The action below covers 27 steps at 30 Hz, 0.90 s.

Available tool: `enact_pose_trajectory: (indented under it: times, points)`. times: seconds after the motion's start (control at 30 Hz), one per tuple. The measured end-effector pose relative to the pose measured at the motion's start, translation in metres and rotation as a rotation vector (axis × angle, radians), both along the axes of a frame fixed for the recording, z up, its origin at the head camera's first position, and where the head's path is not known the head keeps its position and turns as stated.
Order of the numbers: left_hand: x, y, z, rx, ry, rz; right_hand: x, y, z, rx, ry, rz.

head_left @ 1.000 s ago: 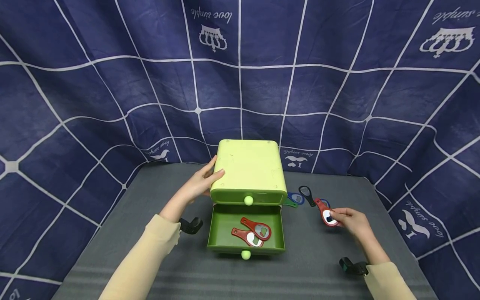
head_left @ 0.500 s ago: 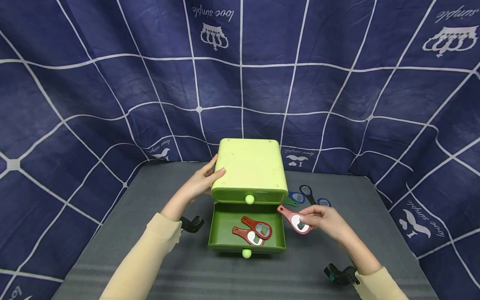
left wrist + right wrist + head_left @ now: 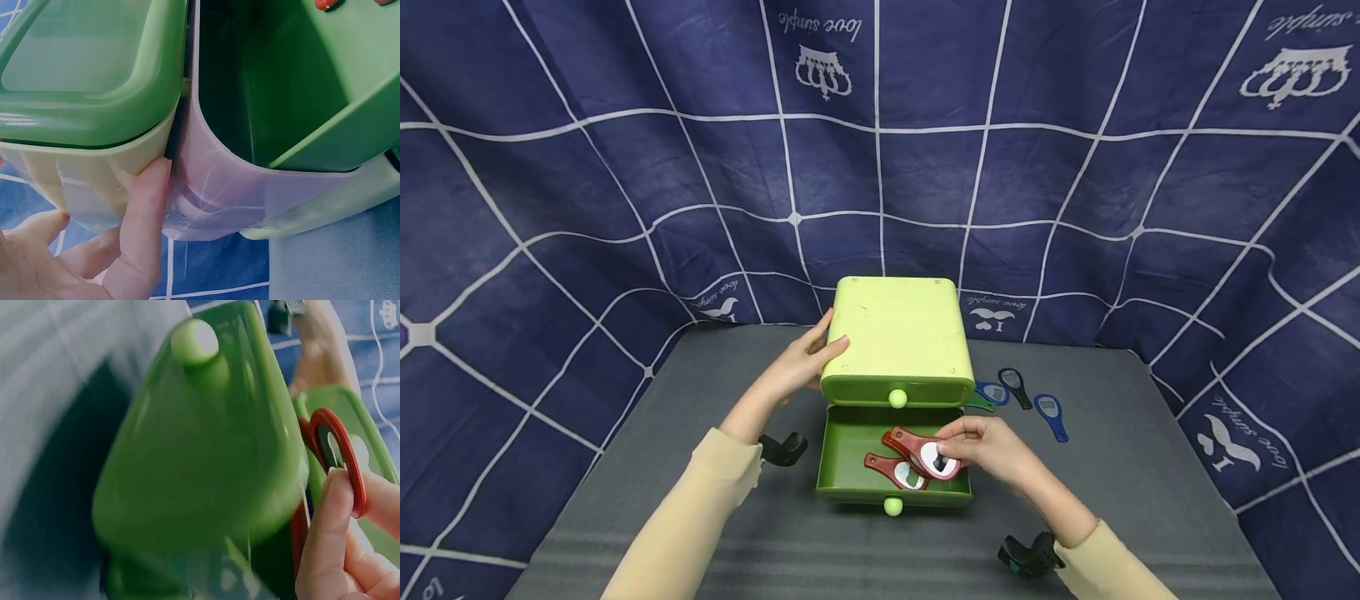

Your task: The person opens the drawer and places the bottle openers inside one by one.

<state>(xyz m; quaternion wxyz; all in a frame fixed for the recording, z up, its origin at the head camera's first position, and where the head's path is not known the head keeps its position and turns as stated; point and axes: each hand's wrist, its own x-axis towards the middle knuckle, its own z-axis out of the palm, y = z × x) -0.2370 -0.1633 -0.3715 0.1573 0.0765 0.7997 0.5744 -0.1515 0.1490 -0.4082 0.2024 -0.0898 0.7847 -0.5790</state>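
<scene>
In the head view, my right hand (image 3: 992, 452) pinches a red bottle opener (image 3: 912, 444) by its round end, above the pulled-out lower green drawer (image 3: 837, 467). The right wrist view shows thumb and fingers on the opener's red rim (image 3: 342, 434). Inside the drawer lies a red bottle opener (image 3: 883, 467); another (image 3: 891, 438) is mostly hidden behind the held one. My left hand (image 3: 793, 371) rests against the left side of the yellow-green drawer cabinet (image 3: 898, 329), thumb at its top edge. Its fingers (image 3: 144, 219) press the side wall, fairly straight, in the left wrist view.
Right of the cabinet on the grey table (image 3: 760, 542) lie a black bottle opener (image 3: 1015, 387), a blue one (image 3: 1051, 416), another blue one (image 3: 995, 392) and a partly hidden green one (image 3: 981, 404). The upper drawer (image 3: 857, 393) is closed. A blue curtain (image 3: 925, 175) hangs behind.
My right hand has carried the red bottle opener left from the table to above the lower drawer, uncovering a blue opener. The left hand has stayed on the cabinet.
</scene>
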Motion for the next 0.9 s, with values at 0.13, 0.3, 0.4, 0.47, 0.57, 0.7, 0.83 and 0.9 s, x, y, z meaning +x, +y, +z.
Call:
enact_pose_trajectory:
  times: [0.13, 0.3, 0.4, 0.47, 0.57, 0.7, 0.83, 0.9]
  points:
    - [0.001, -0.001, 0.000, 0.004, 0.001, 0.007, -0.003, -0.022, -0.007, -0.016, 0.010, 0.016]
    - [0.001, -0.001, 0.000, -0.005, 0.004, 0.002, -0.006, -0.048, -0.015, 0.026, 0.076, 0.015]
    - [0.000, -0.001, -0.001, -0.001, 0.006, -0.002, -0.006, -0.061, -0.017, 0.069, 0.100, 0.026]
    - [0.000, 0.000, -0.001, 0.000, 0.006, -0.004, -0.005, -0.068, -0.018, 0.087, 0.108, 0.046]
    - [-0.001, 0.000, -0.001, -0.002, 0.005, -0.002, -0.004, -0.077, -0.020, 0.110, 0.111, 0.084]
    - [-0.003, 0.000, -0.002, 0.000, 0.000, 0.000, -0.005, -0.084, -0.022, 0.143, 0.115, 0.110]
    - [-0.003, -0.001, -0.002, 0.001, -0.002, 0.000, -0.004, -0.085, -0.023, 0.186, 0.116, 0.145]
    - [-0.002, -0.001, -0.002, 0.000, -0.002, 0.002, -0.004, -0.085, -0.023, 0.206, 0.123, 0.164]
